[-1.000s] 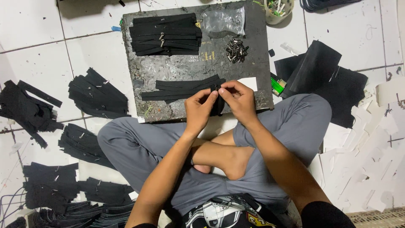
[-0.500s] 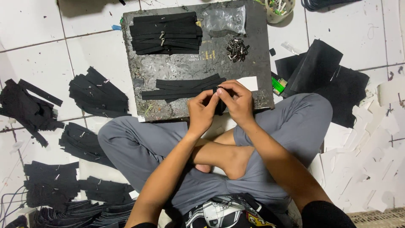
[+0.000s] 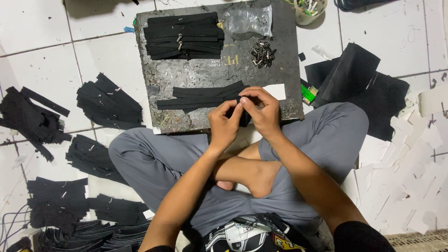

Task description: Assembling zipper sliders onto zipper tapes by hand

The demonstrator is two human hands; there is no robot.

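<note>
On the white tile floor lies a dark board (image 3: 186, 84). Both hands, left hand (image 3: 225, 125) and right hand (image 3: 262, 113), pinch one black strap (image 3: 243, 114) together (more straps wait just beyond them).

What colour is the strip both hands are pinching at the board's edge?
Black, like the other fabric strips on the board; the head view shows the pinched black strip best.
</note>
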